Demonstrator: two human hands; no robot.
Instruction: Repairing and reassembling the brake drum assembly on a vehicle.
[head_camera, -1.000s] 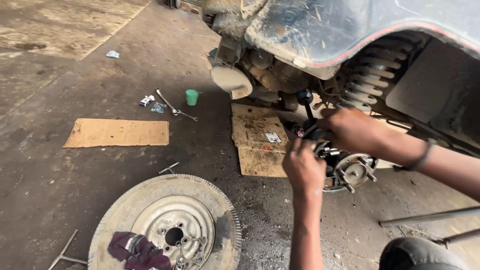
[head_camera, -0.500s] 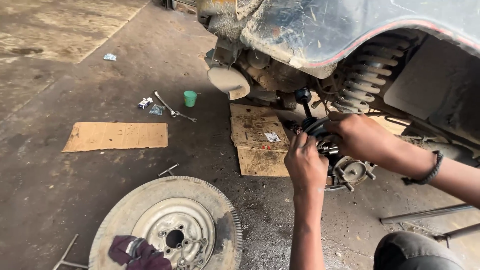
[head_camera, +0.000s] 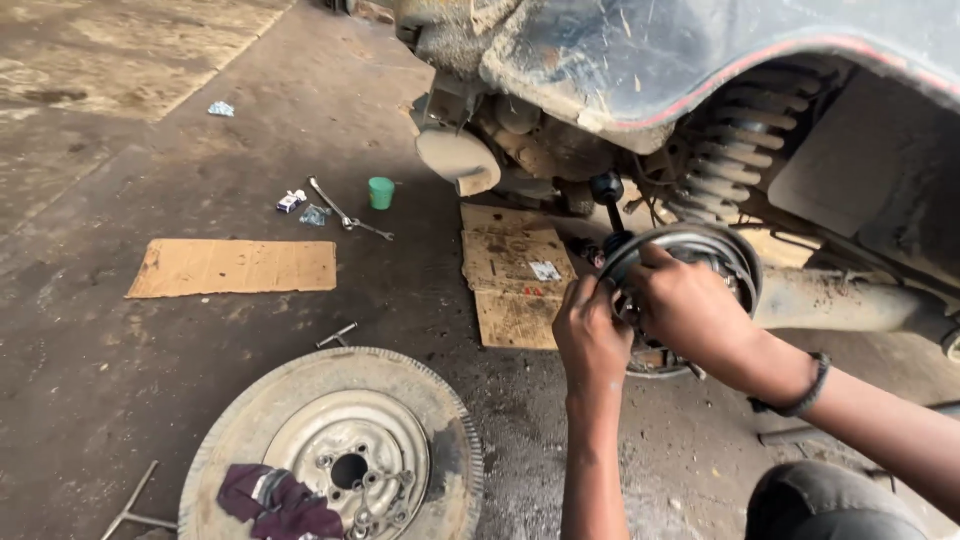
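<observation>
Both my hands are at the round brake backing plate (head_camera: 715, 255) on a vehicle's rear axle (head_camera: 850, 300), under the wheel arch. My left hand (head_camera: 592, 335) has its fingers curled against the plate's left rim. My right hand (head_camera: 690, 305) lies over the middle of the plate, fingers closed on parts there; what they pinch is hidden. A black-handled tool (head_camera: 608, 195) stands upright just above the plate. A coil spring (head_camera: 730, 165) hangs behind it.
A removed wheel (head_camera: 340, 450) lies flat on the concrete at lower left, a dark rag (head_camera: 280, 500) on it. Two cardboard sheets (head_camera: 235, 268) (head_camera: 515, 275) lie on the floor. A wrench (head_camera: 345, 212), green cup (head_camera: 381, 192) and wheel brace (head_camera: 135, 505) lie around.
My view has moved closer to the brake plate. Both hands stayed at the plate, the right one shifting from its upper edge down over its middle.
</observation>
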